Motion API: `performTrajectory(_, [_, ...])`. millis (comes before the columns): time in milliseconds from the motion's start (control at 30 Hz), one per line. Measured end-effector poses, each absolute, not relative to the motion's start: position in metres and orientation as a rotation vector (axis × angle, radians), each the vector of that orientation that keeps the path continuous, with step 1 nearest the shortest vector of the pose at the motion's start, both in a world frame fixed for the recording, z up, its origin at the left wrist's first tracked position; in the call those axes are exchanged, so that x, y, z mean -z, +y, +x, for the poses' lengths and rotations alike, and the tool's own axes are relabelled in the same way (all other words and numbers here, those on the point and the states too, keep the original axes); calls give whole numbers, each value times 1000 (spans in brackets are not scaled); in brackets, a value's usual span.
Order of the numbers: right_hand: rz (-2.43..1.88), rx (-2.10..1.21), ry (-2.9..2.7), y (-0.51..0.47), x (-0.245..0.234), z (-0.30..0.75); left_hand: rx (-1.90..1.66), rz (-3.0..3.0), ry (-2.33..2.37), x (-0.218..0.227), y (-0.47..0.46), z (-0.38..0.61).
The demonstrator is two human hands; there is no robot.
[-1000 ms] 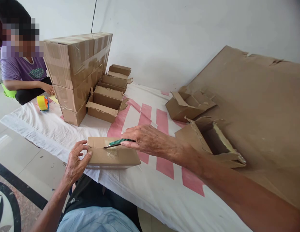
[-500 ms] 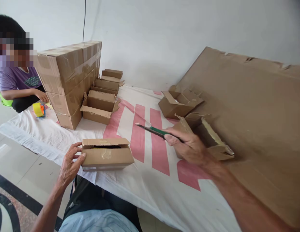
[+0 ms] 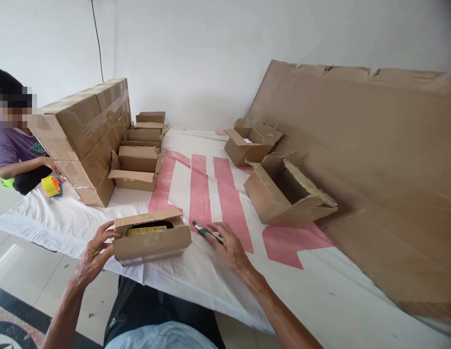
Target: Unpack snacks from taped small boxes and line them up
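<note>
My left hand [image 3: 95,252] grips the left end of a small cardboard box [image 3: 153,247] at the table's near edge, thumb on the front and fingers behind. The box's top flaps stand partly apart, and a yellow-labelled dark item [image 3: 147,230] shows in the gap. Right of the box, low over the cloth, my right hand [image 3: 231,249] has its fingers closed on a green-handled utility knife [image 3: 207,233]. The knife's tip points toward the box; my fingers hide part of its handle.
Taped boxes [image 3: 87,131] are stacked at the left, with open boxes [image 3: 134,167] beside them. More open boxes [image 3: 287,194] stand right of centre, before a large cardboard sheet [image 3: 356,169] against the wall. A tape roll [image 3: 51,185] lies near another person [image 3: 14,150] at far left.
My right hand has come down and left with the knife, from above the cloth to beside the box. The box's flaps have parted wider and the box has tilted slightly.
</note>
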State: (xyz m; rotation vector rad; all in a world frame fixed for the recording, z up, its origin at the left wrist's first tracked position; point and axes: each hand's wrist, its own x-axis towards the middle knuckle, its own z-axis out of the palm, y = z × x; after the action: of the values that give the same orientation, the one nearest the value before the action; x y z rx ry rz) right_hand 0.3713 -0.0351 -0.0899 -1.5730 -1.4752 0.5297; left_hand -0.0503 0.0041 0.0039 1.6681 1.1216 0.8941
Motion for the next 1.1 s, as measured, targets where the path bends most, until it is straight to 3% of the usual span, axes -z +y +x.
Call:
performTrajectory(100, [-1343,-927,-1408,-30,50,345,-822,1749,1122,-9,7,-53])
performTrajectory(200, [-1189,-1094,-1440,-31,27,321,-756,1850,1138,-19,8,-54])
performTrajectory(533, [-1103,-1185,-1663,-20,28,328,-552,1847,1146,-29,26,-49])
performTrajectory(1100, [-1407,-1222,-2014,-13,-3,326,-479,1985,1144,-30,35,-50])
